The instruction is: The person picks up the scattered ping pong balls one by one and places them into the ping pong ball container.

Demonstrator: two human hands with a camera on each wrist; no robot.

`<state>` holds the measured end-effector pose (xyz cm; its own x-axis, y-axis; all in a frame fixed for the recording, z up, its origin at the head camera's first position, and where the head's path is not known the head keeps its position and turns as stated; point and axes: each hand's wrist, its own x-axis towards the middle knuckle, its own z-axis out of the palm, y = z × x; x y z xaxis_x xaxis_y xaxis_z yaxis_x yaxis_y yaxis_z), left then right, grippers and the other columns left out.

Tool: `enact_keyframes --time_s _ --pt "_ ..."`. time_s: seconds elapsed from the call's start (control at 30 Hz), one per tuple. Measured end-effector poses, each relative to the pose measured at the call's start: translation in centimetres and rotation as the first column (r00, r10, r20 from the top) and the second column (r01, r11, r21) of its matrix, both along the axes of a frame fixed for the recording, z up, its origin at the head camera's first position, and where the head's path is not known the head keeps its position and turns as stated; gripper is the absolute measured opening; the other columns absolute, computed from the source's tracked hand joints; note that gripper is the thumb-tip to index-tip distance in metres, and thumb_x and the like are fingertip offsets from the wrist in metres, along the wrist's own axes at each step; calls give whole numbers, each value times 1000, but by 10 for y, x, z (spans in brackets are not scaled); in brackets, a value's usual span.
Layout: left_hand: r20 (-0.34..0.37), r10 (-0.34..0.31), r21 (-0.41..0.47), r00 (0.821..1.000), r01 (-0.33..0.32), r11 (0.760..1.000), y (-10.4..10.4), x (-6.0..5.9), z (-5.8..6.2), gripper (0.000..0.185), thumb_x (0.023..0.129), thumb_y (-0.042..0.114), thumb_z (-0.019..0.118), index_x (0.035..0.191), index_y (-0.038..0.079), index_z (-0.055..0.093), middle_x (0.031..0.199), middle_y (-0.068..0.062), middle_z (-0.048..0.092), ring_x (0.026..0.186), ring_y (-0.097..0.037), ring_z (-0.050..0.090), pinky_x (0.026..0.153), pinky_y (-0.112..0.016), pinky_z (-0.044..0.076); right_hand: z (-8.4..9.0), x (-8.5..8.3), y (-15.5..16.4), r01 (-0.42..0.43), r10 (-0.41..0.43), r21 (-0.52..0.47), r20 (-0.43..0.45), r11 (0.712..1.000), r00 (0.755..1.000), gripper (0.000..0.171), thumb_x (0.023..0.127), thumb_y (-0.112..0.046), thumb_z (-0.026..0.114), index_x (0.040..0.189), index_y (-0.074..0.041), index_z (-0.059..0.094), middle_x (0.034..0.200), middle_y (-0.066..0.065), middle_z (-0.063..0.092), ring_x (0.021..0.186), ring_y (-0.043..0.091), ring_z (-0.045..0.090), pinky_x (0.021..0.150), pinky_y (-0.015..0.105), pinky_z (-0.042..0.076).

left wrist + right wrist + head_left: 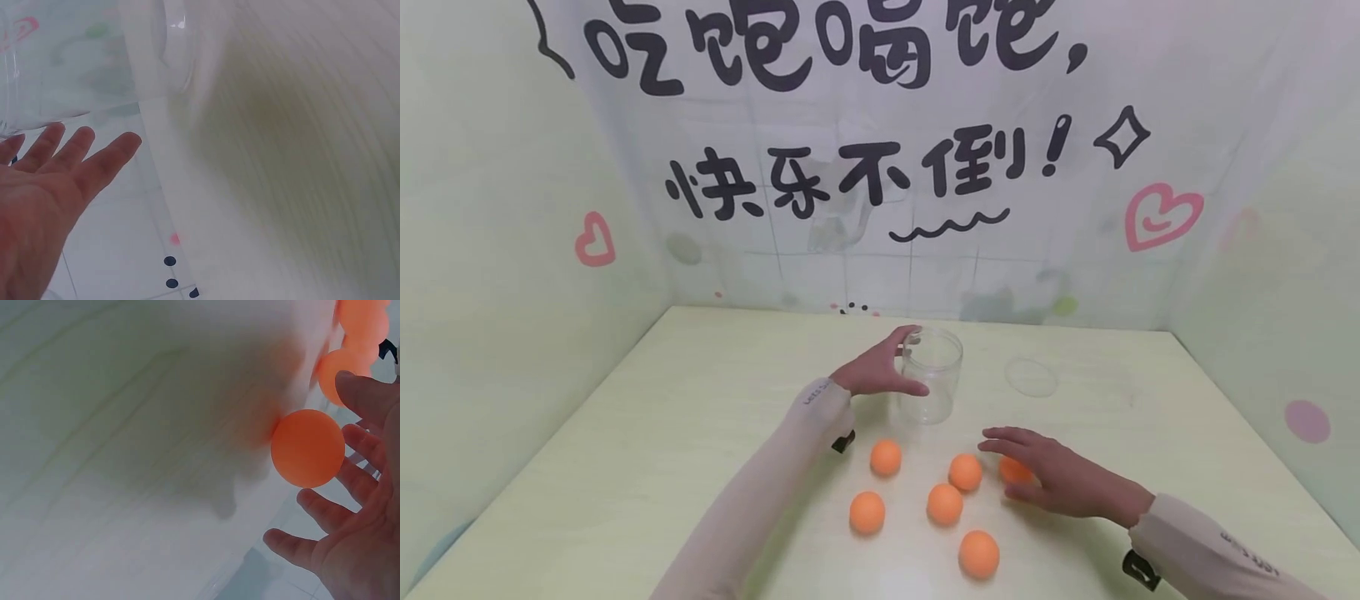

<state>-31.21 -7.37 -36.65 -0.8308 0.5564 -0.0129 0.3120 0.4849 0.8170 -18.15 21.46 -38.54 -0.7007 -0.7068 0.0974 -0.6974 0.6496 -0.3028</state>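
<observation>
A clear, lidless plastic jar [934, 375] stands upright toward the back of the table. My left hand [883, 367] is spread around its left side, thumb before it and fingers behind; in the left wrist view the fingers look straight beside the jar wall [75, 69], and contact is unclear. Over an orange ball [1015, 471] on the right, my right hand [1060, 475] reaches with parted fingers. The right wrist view shows that orange ball [307, 449] on the table, between thumb and fingers, not gripped.
Several more orange balls lie in front of the jar, among them a ball [886, 457] near the left sleeve and a ball [979, 554] closest to me. A clear round lid [1032, 377] lies flat right of the jar. Printed curtains [880, 275] enclose the table's back and sides.
</observation>
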Motion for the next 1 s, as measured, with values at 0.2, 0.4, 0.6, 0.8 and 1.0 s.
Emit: enact_keyframes --time_s 0.2,0.4,0.6,0.8,1.0 --pt "-17 22 -20 1000 -22 1000 1 -1 1 97 74 26 80 150 17 20 149 -14 37 135 -29 38 108 -50 33 1 4 0 -23 23 3 -7 1000 1000 50 85 -13 69 132 -17 53 139 8 50 120 29 54 93 45 48" --pt "-25 23 -33 999 -24 999 2 -1 3 95 75 27 79 149 13 21 148 -13 38 134 -30 39 108 -49 34 -2 5 -1 -60 60 2 20 998 998 38 85 -7 67 121 -16 60 130 5 56 113 23 57 92 39 49" --pt "-2 22 -23 1000 -22 1000 2 -3 1 91 76 26 78 147 15 23 147 -12 40 135 -30 39 107 -47 35 -7 4 -3 -99 99 -8 39 995 994 26 85 -4 65 105 -20 65 110 -8 61 98 9 59 85 30 50" --pt "20 2 10 1000 -2 1000 3 -5 -2 85 76 24 79 144 17 28 142 -11 47 133 -28 43 106 -46 37 -7 2 -4 -88 87 18 55 996 995 24 82 -9 70 102 -21 65 103 -12 59 89 1 54 79 26 49" --pt "13 -1 15 1000 1 1000 4 -8 -5 85 76 24 78 144 15 28 141 -12 48 131 -29 44 105 -46 38 -5 1 -4 -89 88 20 51 996 995 25 81 -9 71 101 -21 66 100 -13 59 84 -2 52 76 24 48"
